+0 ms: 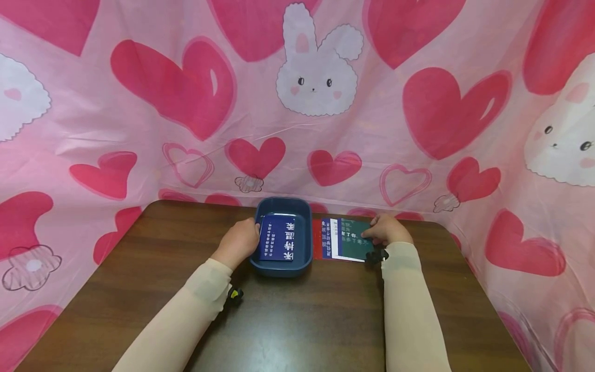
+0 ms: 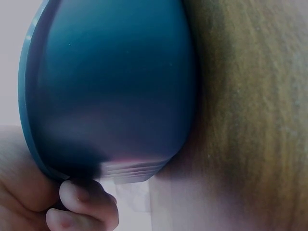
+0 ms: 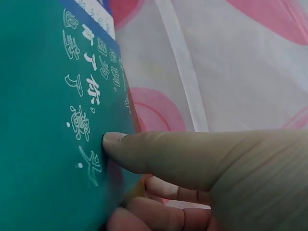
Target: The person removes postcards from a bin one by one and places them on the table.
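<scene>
Both of my hands are occupied and well apart, each with a grip of its own. With my left hand (image 1: 239,240) I hold the left side of a dark blue, glossy rectangular tray with rounded corners (image 1: 304,258); the left wrist view shows my fingers curled beneath its rim. With my right hand (image 1: 388,230) I pinch a dark green rectangular card printed with white characters (image 1: 354,249), thumb flat on its face and fingers curled at its edge.

The green card lies uppermost in an overlapping row to the right of the tray. Left of it, in order, I record a white card (image 1: 334,248), a blue-violet card with white characters (image 1: 327,250) and a red card (image 1: 317,243), the last just beside the tray wall; I cannot tell whether they touch.

Inside the tray rests a deep blue card with white characters (image 1: 277,243). The tray stands near the far edge of a brown wood-grain table (image 1: 297,325). Behind hangs a pink sheet printed with hearts and white rabbits (image 1: 378,119). I wear cream sleeves (image 1: 413,310).
</scene>
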Action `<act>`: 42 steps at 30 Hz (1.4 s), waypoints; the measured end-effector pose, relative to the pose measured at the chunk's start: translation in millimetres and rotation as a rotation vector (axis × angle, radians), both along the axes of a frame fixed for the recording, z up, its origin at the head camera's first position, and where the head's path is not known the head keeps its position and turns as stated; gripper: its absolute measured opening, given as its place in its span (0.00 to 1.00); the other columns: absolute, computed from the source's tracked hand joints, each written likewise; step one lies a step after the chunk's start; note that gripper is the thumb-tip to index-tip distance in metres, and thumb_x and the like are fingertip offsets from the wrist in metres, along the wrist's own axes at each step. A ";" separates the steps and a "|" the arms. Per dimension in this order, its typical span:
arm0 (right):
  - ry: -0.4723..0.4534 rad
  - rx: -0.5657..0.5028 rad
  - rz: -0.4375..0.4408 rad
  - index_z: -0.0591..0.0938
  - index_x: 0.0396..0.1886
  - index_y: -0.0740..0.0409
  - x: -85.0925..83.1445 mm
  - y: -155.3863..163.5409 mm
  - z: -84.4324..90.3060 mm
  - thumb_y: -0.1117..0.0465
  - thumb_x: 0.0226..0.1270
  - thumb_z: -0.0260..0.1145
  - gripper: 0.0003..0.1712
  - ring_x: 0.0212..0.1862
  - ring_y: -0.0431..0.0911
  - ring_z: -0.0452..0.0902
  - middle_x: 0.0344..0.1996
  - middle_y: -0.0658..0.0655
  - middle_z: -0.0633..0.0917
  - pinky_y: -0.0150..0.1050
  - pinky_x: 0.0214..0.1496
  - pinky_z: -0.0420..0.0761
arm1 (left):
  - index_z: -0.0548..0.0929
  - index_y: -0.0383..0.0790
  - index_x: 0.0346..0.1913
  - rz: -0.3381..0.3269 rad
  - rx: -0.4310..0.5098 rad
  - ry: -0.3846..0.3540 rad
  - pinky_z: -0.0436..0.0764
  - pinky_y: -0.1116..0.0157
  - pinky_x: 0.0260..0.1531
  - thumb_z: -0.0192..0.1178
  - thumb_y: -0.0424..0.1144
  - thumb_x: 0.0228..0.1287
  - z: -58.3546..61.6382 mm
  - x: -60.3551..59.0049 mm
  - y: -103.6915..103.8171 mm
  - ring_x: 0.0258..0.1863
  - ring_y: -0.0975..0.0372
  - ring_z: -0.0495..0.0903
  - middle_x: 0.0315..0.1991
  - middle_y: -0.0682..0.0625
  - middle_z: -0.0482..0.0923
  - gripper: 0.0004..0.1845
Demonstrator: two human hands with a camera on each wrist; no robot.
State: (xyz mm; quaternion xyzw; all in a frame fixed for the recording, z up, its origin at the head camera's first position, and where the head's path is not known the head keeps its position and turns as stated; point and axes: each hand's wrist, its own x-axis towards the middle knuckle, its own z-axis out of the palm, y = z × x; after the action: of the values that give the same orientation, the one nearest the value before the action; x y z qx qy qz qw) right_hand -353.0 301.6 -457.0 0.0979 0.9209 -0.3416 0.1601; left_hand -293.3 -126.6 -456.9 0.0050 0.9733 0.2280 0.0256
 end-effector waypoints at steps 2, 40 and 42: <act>-0.003 0.015 0.004 0.75 0.64 0.65 -0.1 -0.2 0.6 0.54 0.72 0.84 0.34 0.50 0.60 0.86 0.53 0.70 0.87 0.55 0.58 0.91 | 0.83 0.27 0.69 0.004 0.005 -0.010 0.90 0.37 0.64 0.52 0.44 0.92 0.4 -0.4 0.0 0.55 0.40 0.93 0.58 0.31 0.90 0.23; 0.208 -0.194 0.318 0.83 0.64 0.59 12.1 -120.7 47.8 0.49 0.80 0.76 0.25 0.48 0.61 0.95 0.53 0.65 0.92 0.48 0.47 0.96 | 0.82 0.29 0.70 0.026 0.022 -0.047 0.91 0.36 0.61 0.52 0.45 0.92 3.6 3.6 0.0 0.52 0.42 0.92 0.58 0.32 0.90 0.23; 0.221 -0.189 0.325 0.84 0.65 0.59 14.4 -130.4 49.1 0.49 0.80 0.76 0.25 0.47 0.60 0.95 0.51 0.65 0.92 0.48 0.47 0.96 | 0.82 0.29 0.70 0.019 0.021 -0.041 0.91 0.37 0.61 0.52 0.44 0.92 3.5 3.7 0.8 0.51 0.43 0.92 0.57 0.32 0.90 0.23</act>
State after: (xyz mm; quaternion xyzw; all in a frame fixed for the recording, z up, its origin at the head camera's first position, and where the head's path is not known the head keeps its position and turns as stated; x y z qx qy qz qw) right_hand -338.5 171.2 -407.9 -0.1052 0.9005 -0.4047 0.1196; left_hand -289.6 -125.7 -453.5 -0.0087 0.9702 0.2383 0.0433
